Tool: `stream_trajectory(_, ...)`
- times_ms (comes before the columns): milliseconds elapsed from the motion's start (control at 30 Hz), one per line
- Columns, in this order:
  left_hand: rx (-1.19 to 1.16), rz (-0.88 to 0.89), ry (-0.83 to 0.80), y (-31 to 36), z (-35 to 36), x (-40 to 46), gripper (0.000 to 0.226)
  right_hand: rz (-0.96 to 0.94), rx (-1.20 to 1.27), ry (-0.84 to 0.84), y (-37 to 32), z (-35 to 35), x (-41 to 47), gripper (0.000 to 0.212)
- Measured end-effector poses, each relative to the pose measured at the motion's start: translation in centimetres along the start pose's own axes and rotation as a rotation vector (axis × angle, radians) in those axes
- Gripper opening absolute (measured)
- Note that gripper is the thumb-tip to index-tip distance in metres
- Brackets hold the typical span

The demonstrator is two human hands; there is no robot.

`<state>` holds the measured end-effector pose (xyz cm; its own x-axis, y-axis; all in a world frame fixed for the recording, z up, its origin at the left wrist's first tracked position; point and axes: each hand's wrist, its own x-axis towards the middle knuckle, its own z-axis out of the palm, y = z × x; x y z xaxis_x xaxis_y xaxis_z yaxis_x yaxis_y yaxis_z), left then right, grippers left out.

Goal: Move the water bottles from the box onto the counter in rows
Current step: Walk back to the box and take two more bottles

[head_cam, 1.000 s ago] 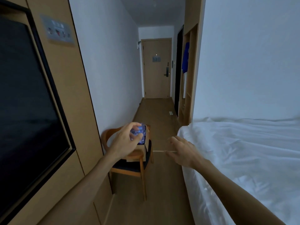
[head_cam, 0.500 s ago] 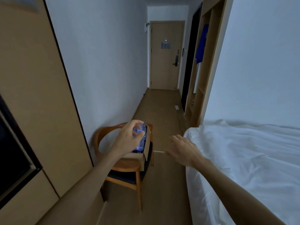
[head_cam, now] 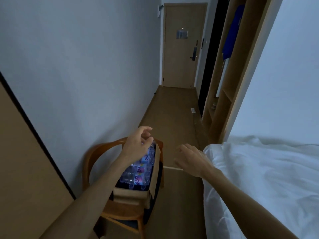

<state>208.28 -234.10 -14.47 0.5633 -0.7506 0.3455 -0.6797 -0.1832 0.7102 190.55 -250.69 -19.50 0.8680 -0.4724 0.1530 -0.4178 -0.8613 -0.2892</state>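
Water bottles are lying packed in the box under the left hand, fingers loosely curled, gripping nothing; right hand is hanging relaxed beside it.

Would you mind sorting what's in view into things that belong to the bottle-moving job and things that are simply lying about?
Belongs to the job:
water bottles packed in the box
cardboard box on the chair
left hand, above the bottles
right hand, holding nothing

Just lying about:
wooden chair
bed
door
blue garment hanging in the wardrobe
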Motion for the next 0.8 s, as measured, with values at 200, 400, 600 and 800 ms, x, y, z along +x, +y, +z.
stream_trajectory(200,-0.014,-0.11,0.03,-4.1,3.6,7.3,0.03,-0.064,0.023,-0.075,4.4,2.5,10.0,0.044)
stream_trajectory(400,-0.008,-0.25,0.124,-8.1,6.9,13.2,0.027,-0.185,0.07,-0.138,9.9,5.9,19.6,0.017)
stream_trajectory(600,0.018,-0.449,0.254,-10.9,8.8,17.4,0.017,-0.318,0.203,-0.264,13.0,7.1,28.2,0.034)
stream_trajectory(800,-0.012,-0.663,0.379,-15.1,9.7,18.1,0.018,-0.441,0.252,-0.406,12.7,11.5,34.4,0.033)
